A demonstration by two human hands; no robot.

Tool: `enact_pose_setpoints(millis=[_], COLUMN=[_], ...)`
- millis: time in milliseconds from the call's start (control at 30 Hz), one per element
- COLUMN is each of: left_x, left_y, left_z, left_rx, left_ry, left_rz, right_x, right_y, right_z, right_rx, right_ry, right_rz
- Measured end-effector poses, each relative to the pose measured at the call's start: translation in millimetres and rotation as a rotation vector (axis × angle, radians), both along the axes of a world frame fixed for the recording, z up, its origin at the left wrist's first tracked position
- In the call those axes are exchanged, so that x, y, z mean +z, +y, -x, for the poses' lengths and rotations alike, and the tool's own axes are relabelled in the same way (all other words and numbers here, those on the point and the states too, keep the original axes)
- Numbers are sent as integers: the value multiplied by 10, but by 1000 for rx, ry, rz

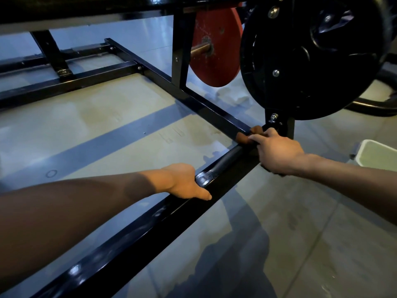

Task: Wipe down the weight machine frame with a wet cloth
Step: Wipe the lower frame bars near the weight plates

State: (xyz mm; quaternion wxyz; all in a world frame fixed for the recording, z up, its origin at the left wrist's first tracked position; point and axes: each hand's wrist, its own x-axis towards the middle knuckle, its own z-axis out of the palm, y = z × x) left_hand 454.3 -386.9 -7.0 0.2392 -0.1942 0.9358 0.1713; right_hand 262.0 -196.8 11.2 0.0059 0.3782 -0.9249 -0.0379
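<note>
Right hand (277, 153) is pinching the brown cloth (243, 137) at the frame (137, 233) joint; left hand (187, 183) is gripping the rail. Probably wiping along it next.

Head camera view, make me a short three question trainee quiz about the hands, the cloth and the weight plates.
1. True or false: the right hand holds the brown cloth against the black steel floor frame.
2. Which hand grips the glossy black frame bar with no cloth: A left, B right?
3. Fill in: the round plate behind the large black weight plate is coloured ____.

Key: 1 true. 2 A, the left hand. 3 red, the red round weight plate.
</note>
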Motion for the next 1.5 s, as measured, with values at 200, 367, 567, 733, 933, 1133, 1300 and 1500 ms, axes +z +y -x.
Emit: enact_pose_setpoints(millis=[200, 367, 567, 733, 933, 1133, 1300, 1500], left_x=[28, 73, 110, 89, 114, 77, 37, 67], left_y=[-3, 35, 46, 32, 57, 41, 17, 31], left_z=[43, 64, 40, 58, 44, -5, 19, 74], left_rx=[6, 13, -6, -55, -54, -10, -29, -118], left_ry=[-13, -81, -88, -65, -89, -60, -57, -68], left_rz=[-25, 1, 57, 62, 83, 37, 48, 5], right_x=[47, 41, 197, 168, 197, 150, 118, -58], right_y=[-89, -49, -201, -297, -189, -146, -248, -44], right_z=[-951, -854, -415, -1019, -784, -115, -557, -1062], right_rx=[290, 429, 137, 322, 359, 107, 167, 499], right_ry=[-215, -54, 1, -203, 33, 100, -46, -134], right_rz=[53, -48, -171, -112, -166, -213, -157, -71])
